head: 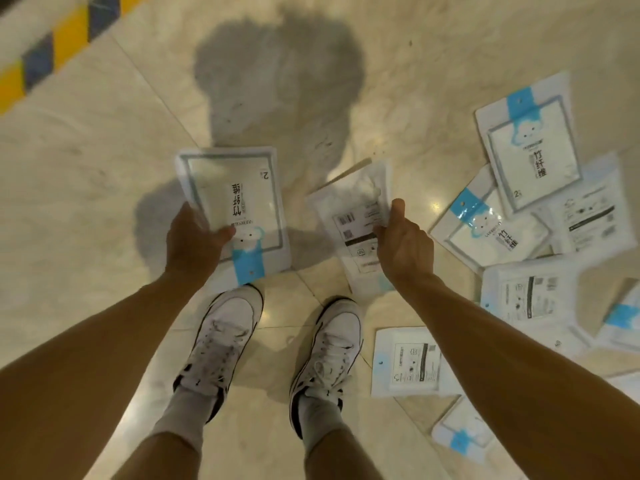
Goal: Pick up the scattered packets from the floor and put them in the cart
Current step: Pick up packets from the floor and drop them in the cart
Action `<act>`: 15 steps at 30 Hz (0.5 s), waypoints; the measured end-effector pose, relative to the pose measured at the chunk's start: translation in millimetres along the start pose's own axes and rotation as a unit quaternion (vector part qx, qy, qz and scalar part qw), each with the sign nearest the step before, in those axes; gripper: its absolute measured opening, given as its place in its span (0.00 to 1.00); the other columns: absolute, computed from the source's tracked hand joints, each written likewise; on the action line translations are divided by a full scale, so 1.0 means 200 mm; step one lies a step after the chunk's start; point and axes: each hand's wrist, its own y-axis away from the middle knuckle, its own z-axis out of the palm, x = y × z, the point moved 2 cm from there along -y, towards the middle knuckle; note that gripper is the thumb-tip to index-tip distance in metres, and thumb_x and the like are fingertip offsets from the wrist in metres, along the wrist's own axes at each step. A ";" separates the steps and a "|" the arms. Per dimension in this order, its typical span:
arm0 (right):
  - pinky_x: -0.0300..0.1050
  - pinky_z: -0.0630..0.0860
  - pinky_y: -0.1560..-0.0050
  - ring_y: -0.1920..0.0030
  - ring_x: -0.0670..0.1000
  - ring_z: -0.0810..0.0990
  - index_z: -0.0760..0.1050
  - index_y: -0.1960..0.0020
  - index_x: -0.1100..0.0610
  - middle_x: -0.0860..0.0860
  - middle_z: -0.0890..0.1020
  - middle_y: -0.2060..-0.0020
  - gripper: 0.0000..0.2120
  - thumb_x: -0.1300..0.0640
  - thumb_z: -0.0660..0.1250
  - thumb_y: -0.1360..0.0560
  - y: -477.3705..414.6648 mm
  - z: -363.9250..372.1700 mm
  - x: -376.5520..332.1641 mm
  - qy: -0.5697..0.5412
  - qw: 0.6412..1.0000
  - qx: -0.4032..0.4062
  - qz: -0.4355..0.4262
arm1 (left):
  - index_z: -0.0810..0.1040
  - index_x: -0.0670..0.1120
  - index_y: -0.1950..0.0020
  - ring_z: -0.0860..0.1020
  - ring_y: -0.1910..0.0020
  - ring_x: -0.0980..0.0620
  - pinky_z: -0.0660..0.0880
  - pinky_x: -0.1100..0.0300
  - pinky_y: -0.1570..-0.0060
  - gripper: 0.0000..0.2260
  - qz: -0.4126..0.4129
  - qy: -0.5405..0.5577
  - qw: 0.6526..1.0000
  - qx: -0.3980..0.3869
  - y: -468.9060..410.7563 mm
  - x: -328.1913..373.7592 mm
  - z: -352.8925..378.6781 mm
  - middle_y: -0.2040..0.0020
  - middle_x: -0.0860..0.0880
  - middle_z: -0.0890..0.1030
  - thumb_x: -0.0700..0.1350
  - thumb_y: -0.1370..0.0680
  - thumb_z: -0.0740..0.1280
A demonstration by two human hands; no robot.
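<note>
my left hand grips one packet face up, my right hand pinches another packet label up. more packets lie scattered on the floor to my right. pickup step; the cart is out of view, so next i must find it.

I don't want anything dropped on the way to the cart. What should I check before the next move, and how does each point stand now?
1. Left hand grips the front-up packet: ok.
2. Right hand grips the label-side packet: ok.
3. Cart location: cannot tell, no cart in view.
4. Floor cleared: not ok, loose packets lie to the right.
5. Footing: ok, both shoes stand on bare floor, no packet underfoot.
</note>
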 end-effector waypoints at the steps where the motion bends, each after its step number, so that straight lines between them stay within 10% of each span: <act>1: 0.56 0.83 0.59 0.60 0.58 0.82 0.59 0.39 0.53 0.52 0.81 0.52 0.11 0.53 0.60 0.15 0.06 -0.06 -0.02 -0.043 0.999 0.000 0.004 | 0.73 0.42 0.36 0.80 0.46 0.49 0.80 0.58 0.53 0.22 0.021 0.043 0.999 -0.024 0.04 0.06 -0.05 0.43 0.50 0.80 0.40 0.26 0.78; 9: 0.41 0.85 0.58 0.51 0.47 0.87 0.66 0.32 0.56 0.51 0.83 0.45 0.18 0.66 0.66 0.19 0.64 -1.00 -0.19 -0.444 0.891 -0.003 0.093 | 0.75 0.46 0.36 0.83 0.41 0.52 0.82 0.61 0.50 0.20 0.090 0.132 0.980 -0.115 0.52 0.78 -0.77 0.40 0.51 0.83 0.36 0.25 0.76; 15: 0.50 0.85 0.46 0.44 0.49 0.86 0.69 0.30 0.58 0.54 0.84 0.40 0.24 0.70 0.71 0.22 1.17 -1.99 -0.26 -0.529 0.843 0.004 0.102 | 0.79 0.43 0.35 0.83 0.48 0.62 0.80 0.63 0.48 0.22 0.158 0.127 0.965 -0.165 1.17 1.49 -1.58 0.42 0.47 0.84 0.36 0.28 0.79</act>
